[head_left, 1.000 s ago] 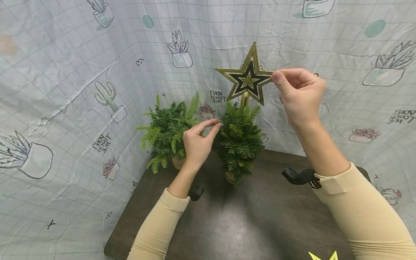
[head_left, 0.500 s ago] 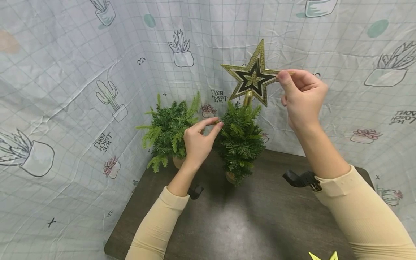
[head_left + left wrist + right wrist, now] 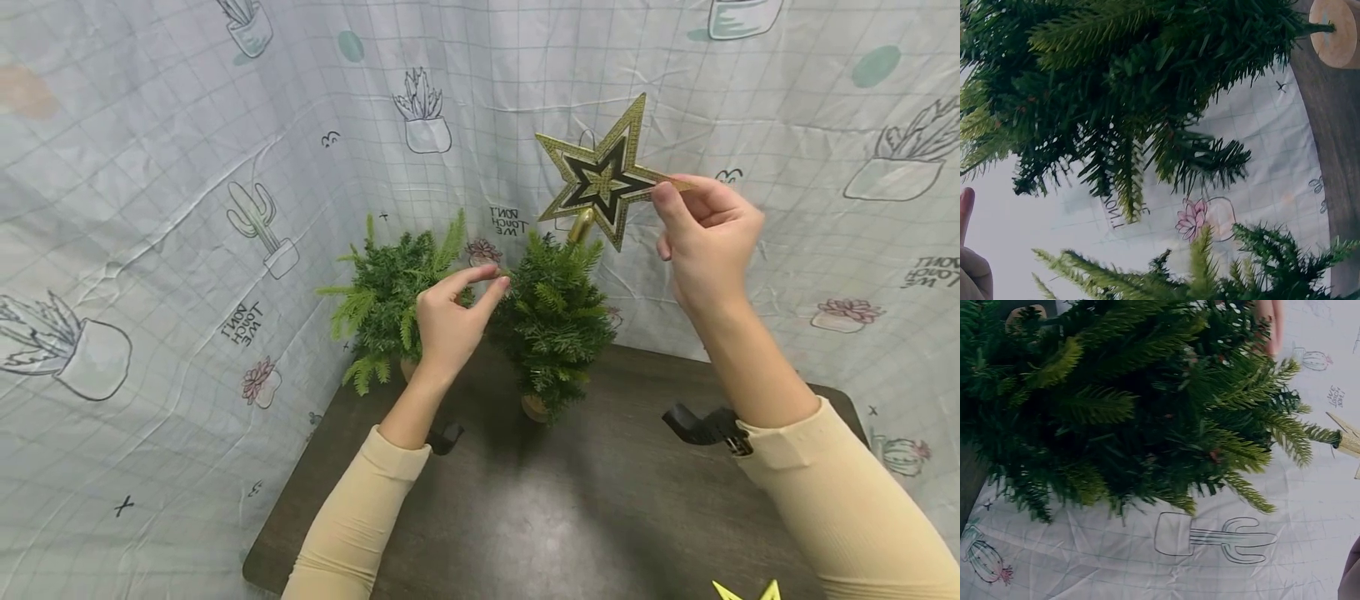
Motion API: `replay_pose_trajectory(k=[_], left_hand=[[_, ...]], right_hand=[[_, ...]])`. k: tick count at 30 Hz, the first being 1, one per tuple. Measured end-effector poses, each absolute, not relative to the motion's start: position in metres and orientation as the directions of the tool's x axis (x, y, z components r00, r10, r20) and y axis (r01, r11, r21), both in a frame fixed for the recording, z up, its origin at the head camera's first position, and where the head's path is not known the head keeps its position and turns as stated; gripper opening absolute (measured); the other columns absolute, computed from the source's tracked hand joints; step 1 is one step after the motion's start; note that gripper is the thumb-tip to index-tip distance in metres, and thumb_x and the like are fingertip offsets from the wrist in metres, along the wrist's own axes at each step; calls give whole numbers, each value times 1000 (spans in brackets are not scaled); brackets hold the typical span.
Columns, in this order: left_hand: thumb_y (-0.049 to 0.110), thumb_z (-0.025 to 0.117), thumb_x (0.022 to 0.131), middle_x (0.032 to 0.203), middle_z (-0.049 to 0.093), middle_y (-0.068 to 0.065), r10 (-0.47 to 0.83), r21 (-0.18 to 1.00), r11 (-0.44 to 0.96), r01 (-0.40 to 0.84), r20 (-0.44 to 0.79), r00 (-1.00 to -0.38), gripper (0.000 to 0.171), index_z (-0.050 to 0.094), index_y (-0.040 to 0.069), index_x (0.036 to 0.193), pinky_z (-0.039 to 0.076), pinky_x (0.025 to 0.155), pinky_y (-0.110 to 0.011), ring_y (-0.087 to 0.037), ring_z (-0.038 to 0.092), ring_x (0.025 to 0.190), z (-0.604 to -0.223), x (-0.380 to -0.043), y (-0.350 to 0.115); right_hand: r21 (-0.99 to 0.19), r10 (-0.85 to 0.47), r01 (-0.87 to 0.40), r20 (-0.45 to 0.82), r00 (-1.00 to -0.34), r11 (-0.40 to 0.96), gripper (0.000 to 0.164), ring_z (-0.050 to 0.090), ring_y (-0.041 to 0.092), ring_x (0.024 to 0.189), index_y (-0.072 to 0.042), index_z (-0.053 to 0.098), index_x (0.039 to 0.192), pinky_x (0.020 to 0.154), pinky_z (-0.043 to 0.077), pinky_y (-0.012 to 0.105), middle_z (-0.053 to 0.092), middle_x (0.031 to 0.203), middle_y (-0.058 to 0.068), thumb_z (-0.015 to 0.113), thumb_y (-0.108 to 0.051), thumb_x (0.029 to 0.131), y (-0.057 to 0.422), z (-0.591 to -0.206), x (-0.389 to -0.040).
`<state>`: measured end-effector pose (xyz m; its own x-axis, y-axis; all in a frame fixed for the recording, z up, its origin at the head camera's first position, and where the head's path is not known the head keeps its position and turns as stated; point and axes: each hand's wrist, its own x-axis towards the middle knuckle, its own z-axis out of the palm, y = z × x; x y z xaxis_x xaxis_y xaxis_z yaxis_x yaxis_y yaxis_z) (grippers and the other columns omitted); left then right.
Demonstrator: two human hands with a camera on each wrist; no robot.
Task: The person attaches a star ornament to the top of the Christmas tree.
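A gold and black star tree topper (image 3: 603,182) leans to the right at the top of a small artificial Christmas tree (image 3: 555,325). My right hand (image 3: 716,229) pinches the star's right point between thumb and fingers. In the right wrist view the topper's gold socket (image 3: 1349,444) sits over the tree's tip twig (image 3: 1322,433). At the tree's upper left side is my left hand (image 3: 453,317), thumb and index finger slightly apart right by the foliage. In the left wrist view one fingertip (image 3: 966,203) shows clear of the branches.
A second bushy green tree (image 3: 393,292) stands to the left, behind my left hand. Part of a yellow star (image 3: 750,592) shows at the dark table's (image 3: 637,500) front. A patterned curtain (image 3: 300,100) hangs close around the back and left.
The star has tilted further right, and my right hand has shifted slightly right and down with it. My left thumb and index finger have parted at the branches.
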<state>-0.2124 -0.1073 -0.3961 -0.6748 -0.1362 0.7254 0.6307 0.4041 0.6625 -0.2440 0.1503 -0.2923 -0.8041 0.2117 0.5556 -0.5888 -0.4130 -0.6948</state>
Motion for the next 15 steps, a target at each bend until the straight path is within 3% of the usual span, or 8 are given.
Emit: replay_pose_trajectory(k=[4,7,15], left_hand=[[26,80,95,106,79,2,-147,652,407,639,738,-659,22,83,11,110,28,43,-24,-7,40,48,-390,-211,-112],[26,79,96,105,79,3,-150,648,402,647,744,-651,21,83,11,110,26,42,-24,-5,29,43,-384,-208,-116],[25,80,95,103,79,1,-171,621,408,669,772,-612,20,83,11,109,23,43,-25,-6,23,42,-370,-206,-128]], right_hand=[[-741,165,-562,542,-824,-368,19,65,19,61,17,72,94,41,38,19,77,84,17,84,6,84,154,-299,-240],[-762,138,-541,530,-837,-356,18,71,21,76,17,72,98,42,38,19,77,87,17,81,7,86,157,-304,-238],[-802,84,-513,514,-854,-305,25,68,18,72,21,68,106,44,38,20,78,91,15,79,8,87,164,-320,-231]])
